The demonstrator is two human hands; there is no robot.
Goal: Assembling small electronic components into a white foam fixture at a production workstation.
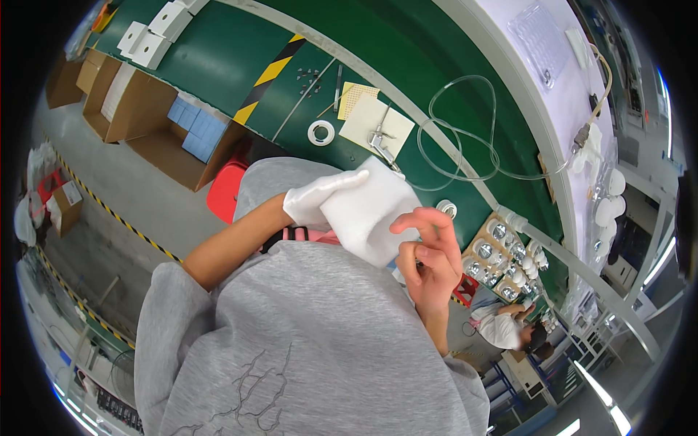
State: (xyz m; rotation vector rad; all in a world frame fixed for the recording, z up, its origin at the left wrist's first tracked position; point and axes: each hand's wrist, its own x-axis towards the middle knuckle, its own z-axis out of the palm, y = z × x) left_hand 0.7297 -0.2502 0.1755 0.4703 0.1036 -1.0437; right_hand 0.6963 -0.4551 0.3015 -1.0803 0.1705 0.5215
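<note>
A soft white foam sheet [371, 207], bent and perhaps formed as a pouch, is held in front of my body. My left hand [320, 196], in a white glove, grips its left side with the thumb lying on top; the fingers underneath are hidden. Bare and raised at the sheet's right side is my right hand [432, 258]. Its fingers are curled but apart, and nothing shows between them. Just beyond the sheet, a small metal air gun [379, 142] lies on a pale paper pad [356, 123] on the green bench.
A clear coiled hose [496, 131] crosses the bench to the right. Nearby are a white tape roll [321, 132] and a tray of shiny lamp parts [483, 251]. Open cartons [174, 149] stand left, beside a red stool [227, 190]. Another person [502, 327] works at the far right.
</note>
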